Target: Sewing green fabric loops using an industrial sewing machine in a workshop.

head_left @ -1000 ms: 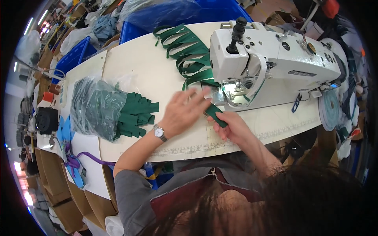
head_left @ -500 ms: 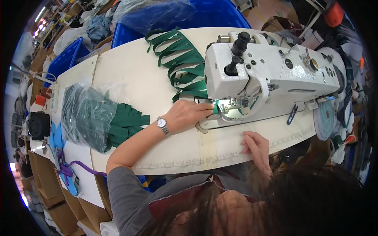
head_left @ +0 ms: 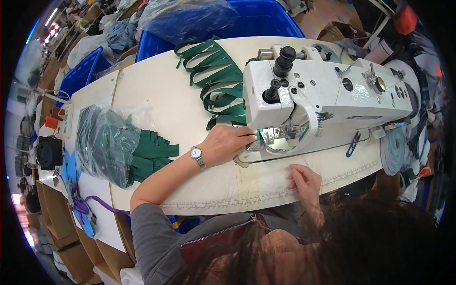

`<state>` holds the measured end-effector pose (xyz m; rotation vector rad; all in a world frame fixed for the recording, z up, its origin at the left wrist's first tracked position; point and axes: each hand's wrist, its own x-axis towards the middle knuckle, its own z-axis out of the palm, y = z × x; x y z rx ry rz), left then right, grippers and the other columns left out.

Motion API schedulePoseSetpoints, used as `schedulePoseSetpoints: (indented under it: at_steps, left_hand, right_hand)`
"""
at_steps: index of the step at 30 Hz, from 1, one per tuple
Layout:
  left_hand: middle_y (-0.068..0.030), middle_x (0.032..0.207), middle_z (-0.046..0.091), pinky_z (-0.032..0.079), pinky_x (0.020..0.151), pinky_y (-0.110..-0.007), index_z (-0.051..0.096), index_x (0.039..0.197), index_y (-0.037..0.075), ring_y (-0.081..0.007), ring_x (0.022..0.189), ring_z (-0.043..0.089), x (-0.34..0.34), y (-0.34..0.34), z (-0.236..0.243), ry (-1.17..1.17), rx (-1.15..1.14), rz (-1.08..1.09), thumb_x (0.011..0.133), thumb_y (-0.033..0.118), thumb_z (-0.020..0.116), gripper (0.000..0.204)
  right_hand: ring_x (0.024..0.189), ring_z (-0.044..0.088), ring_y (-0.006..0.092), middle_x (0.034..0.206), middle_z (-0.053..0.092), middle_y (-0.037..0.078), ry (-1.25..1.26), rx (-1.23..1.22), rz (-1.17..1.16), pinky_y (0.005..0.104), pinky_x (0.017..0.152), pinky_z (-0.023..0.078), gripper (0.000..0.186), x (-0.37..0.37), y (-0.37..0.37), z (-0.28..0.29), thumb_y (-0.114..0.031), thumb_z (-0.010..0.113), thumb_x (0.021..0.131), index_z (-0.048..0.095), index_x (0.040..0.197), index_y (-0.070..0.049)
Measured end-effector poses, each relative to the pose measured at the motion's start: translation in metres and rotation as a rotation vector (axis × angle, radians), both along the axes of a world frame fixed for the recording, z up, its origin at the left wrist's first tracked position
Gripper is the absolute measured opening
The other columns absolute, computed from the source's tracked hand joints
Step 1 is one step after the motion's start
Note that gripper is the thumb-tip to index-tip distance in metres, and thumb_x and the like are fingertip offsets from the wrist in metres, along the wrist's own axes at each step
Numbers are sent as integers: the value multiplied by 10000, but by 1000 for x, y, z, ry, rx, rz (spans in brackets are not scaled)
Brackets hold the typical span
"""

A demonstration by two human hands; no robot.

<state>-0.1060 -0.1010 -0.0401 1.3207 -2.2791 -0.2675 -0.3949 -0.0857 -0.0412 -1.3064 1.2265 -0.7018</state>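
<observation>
A small green strip (head_left: 259,136) lies under the front of the sewing machine (head_left: 327,95), pinched by the left hand (head_left: 229,142); the right hand (head_left: 305,184), empty, fingers loosely bent and slightly apart, rests by the table's (head_left: 209,183) near edge. Leftward, a clear bag (head_left: 100,142) holds green cloth pieces (head_left: 154,151), ends poking out. Beyond, plastic sheeting (head_left: 192,20) covers part of a blue bin (head_left: 268,21).

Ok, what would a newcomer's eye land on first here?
Probably the big white sewing machine on the right of the pale table, with the left hand at its lit needle area. Next, the looped green strips just left of the machine, then the green bundle partly in clear plastic, farther left.
</observation>
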Motion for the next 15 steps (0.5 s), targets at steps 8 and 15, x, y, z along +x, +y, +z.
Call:
schedulePoseSetpoints:
  at_steps: [8,15]
  left_hand:
    - [-6,1036,681,521,604,-313,701,912,94,-187,761,664,0,-2,0,23,-46,-18,768,93,646,155]
    - [-10,1063,682,524,606,-317,704,886,93,-192,762,666,2,-1,0,27,-66,-65,764,99,659,130]
  right_hand:
    - [581,578,83,765,650,65,6,-45,0,213,530,485,157,1,3,-2,-38,585,912,666,1027,31]
    - [577,578,86,763,645,65,-1,-89,-1,210,528,482,150,1,3,-3,-34,589,910,666,1020,33]
